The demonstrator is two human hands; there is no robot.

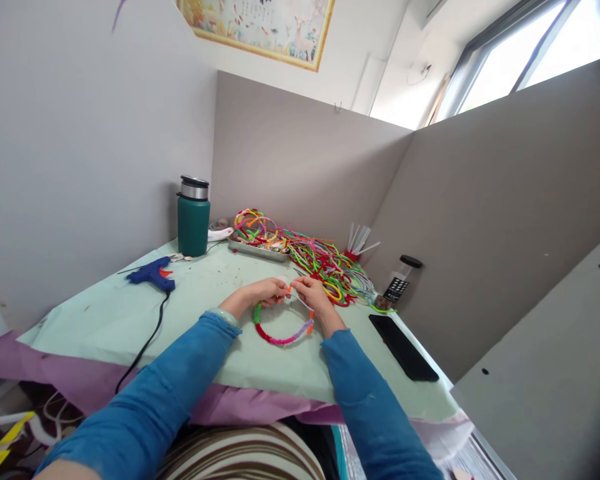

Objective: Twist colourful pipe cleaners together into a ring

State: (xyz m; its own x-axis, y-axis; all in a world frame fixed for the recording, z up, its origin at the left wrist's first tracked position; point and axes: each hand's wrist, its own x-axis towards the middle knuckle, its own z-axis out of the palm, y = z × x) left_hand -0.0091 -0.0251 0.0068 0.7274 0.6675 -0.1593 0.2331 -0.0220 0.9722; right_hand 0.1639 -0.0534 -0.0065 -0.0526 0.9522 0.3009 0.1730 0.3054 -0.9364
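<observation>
A hoop [280, 341], wrapped in green, red, pink, lilac and orange fuzzy pipe cleaner, is held just over the table in front of me. Part of its upper right side is bare and white. My left hand [269, 291] is closed, pinching the hoop's far side. Just right of it, my right hand [312, 293] is closed too, its fingertips pinching a short orange pipe cleaner [289, 289] against the hoop. The two hands' fingertips almost meet there. My fingers hide part of the hoop's far edge.
Behind my hands lie a heap of coloured pipe cleaners [320, 263] and a metal tray [260, 251]. On the left are a blue glue gun [150, 273] with a trailing cord and a green bottle [193, 223]. A black phone [403, 347] and a black-lidded jar [399, 283] are at right.
</observation>
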